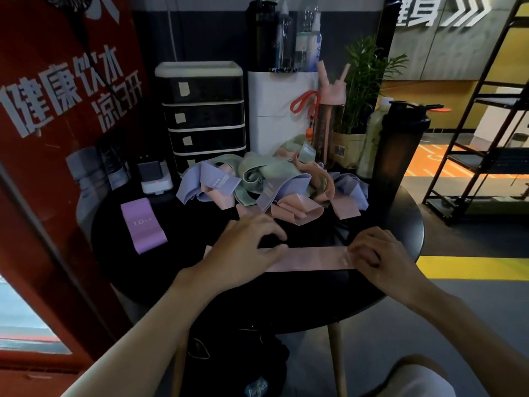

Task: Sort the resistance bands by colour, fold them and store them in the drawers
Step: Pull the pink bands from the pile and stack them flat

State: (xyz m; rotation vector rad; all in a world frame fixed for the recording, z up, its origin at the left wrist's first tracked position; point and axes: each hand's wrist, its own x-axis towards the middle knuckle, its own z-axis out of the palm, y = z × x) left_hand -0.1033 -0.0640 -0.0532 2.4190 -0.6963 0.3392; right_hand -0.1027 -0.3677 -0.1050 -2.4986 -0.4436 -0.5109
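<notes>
L hand: nearest the camera w/ its bare forearm; lies over the left end of the pink band. Fingers bent & spread, thumb tip at the band's far edge. Can't tell if it nips the band or only presses it.
R hand: on the band's right end, fingers curled down onto it, gripping that end.
pink band: stretched flat btwn both hands, left to right, on the near part of the tabletop. Small label print by the R hand, unreadable.
purple band: folded flat, marked "10", alone at the left of the tabletop, well apart from the hands.
pile of bands: tangled lilac, mint & pink bands at mid tabletop, just beyond the hands.
drawer unit: dark, white-trimmed, 4 drawers visible, all shut, pale tag on each front; stands at the back left, pile touching its lowest front.
white bag: right of the drawers, bottles sticking out the top.
pink bottle: behind the pile, orange loop hanging on it.
dark shaker: at the right edge, upright.
plant: in a pot behind the shaker.
red sign: left of the tabletop, white lettering.
</notes>
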